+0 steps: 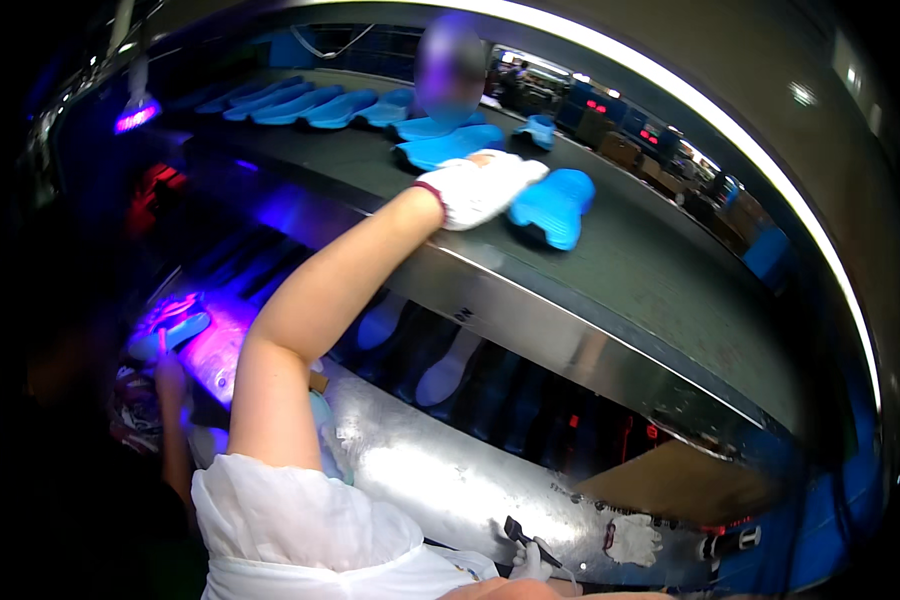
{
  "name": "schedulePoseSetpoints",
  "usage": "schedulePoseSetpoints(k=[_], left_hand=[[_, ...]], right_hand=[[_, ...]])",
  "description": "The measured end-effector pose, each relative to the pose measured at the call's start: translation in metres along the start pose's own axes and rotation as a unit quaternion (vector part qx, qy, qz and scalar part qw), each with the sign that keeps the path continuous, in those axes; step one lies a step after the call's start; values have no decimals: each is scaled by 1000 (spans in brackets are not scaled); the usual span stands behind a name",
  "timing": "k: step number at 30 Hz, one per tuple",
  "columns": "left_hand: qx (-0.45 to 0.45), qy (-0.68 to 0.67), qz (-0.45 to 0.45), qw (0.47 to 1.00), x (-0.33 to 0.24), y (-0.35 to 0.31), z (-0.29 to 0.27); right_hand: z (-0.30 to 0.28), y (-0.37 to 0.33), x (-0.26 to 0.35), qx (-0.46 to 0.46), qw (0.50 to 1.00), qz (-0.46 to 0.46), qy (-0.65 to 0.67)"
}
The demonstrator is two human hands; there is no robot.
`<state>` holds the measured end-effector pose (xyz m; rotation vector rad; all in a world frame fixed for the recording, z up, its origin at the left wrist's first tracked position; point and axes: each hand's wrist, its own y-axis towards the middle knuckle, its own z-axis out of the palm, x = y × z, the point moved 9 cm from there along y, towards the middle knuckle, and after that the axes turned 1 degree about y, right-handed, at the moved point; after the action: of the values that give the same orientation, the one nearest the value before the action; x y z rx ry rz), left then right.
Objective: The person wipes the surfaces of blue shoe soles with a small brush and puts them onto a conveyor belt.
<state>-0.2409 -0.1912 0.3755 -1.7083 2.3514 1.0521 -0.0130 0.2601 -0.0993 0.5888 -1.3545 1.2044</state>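
Observation:
My left hand [490, 188], in a white glove with a dark red cuff, reaches over the dark green conveyor belt [650, 250]. Its fingers are closed at the near edge of a blue shoe sole [558, 208], and the thumb is hidden. Just left of the hand lies another blue shoe sole [448, 148]. Low in the picture, my gloved right hand [533, 563] is small and partly hidden, closed around a black brush-like tool [516, 532] above the metal worktop.
Several blue soles [300, 105] line the belt leftward. A metal edge [530, 285] fronts it; darker soles [450, 370] sit below. The metal worktop [420, 465] carries a white glove [633, 540] and a cardboard sheet [680, 480]. A co-worker's arm [173, 400] is under purple light.

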Motion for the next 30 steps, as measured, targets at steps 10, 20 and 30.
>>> schedulePoseSetpoints(k=[10, 20, 30], left_hand=[[-513, 243, 179, 804, -45, -52, -63], [-550, 179, 286, 764, -70, -74, -75], [-429, 284, 350, 783, -69, -65, -50]], right_hand=[[11, -14, 17, 0, 999, 32, 37], [17, -20, 24, 29, 1000, 1, 6], [28, -18, 18, 24, 1000, -2, 6]])
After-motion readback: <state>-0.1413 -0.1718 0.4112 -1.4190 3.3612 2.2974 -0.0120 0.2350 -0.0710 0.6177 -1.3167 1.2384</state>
